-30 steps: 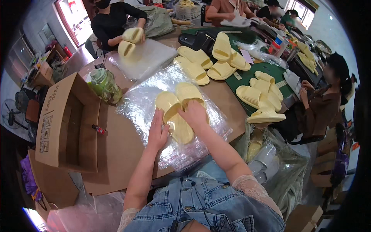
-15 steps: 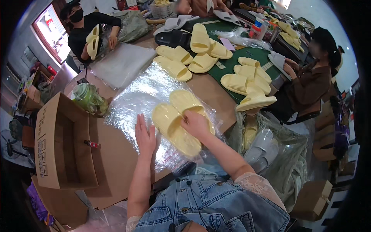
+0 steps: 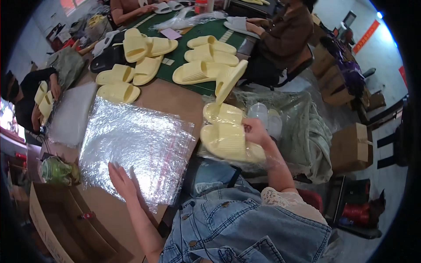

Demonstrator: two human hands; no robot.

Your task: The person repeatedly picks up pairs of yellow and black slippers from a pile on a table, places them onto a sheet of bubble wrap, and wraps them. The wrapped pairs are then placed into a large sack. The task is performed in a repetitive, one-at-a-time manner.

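My right hand (image 3: 256, 132) grips a clear plastic bag with a pair of pale yellow slippers (image 3: 228, 140) in it, held out past the table's right edge over a large clear sack (image 3: 302, 127). My left hand (image 3: 120, 180) lies flat, fingers spread, on the near edge of a stack of crinkled clear plastic bags (image 3: 136, 149) on the brown table (image 3: 175, 101).
Several loose yellow slippers (image 3: 201, 72) lie on a green mat (image 3: 193, 48) at the far end. Other people sit at the left (image 3: 30, 101) and far right (image 3: 285, 35). An open cardboard box (image 3: 66, 228) stands at lower left, another box (image 3: 353, 147) at the right.
The slipper pair has left the bag stack: my right hand carried it, now bagged, to the right past the table edge. My left hand stayed on the stack. The view swung right.
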